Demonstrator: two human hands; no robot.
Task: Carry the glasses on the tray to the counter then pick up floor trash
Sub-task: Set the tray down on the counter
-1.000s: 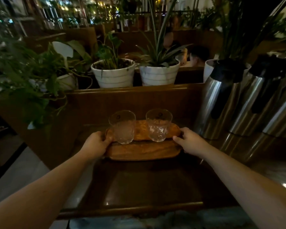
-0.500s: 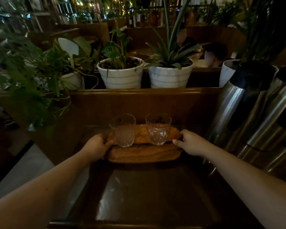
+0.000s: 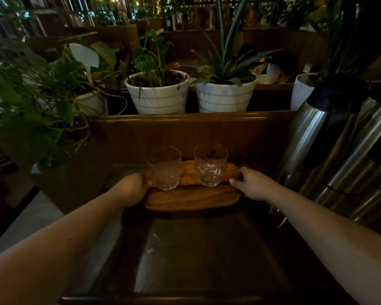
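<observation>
An oval wooden tray (image 3: pixel 191 198) lies at the far end of a dark wooden counter (image 3: pixel 202 256). Two clear patterned glasses stand upright on it: the left glass (image 3: pixel 164 168) and the right glass (image 3: pixel 210 165). My left hand (image 3: pixel 132 188) grips the tray's left end, thumb on the rim beside the left glass. At the tray's right end my right hand (image 3: pixel 252 183) holds the rim, with fingers curled round it. No floor trash is visible.
Tall steel thermos jugs (image 3: pixel 330 146) with black tops stand close on the right. A wooden ledge (image 3: pixel 191 116) behind the tray carries white plant pots (image 3: pixel 157 93). Leafy plants (image 3: pixel 37 106) hang over the left side. Pale floor (image 3: pixel 31 219) shows lower left. A person sits beyond the ledge.
The view has shifted left and closer to the counter. Both hands stay on the tray's ends, and the tray with its glasses sits slightly farther in on the counter.
</observation>
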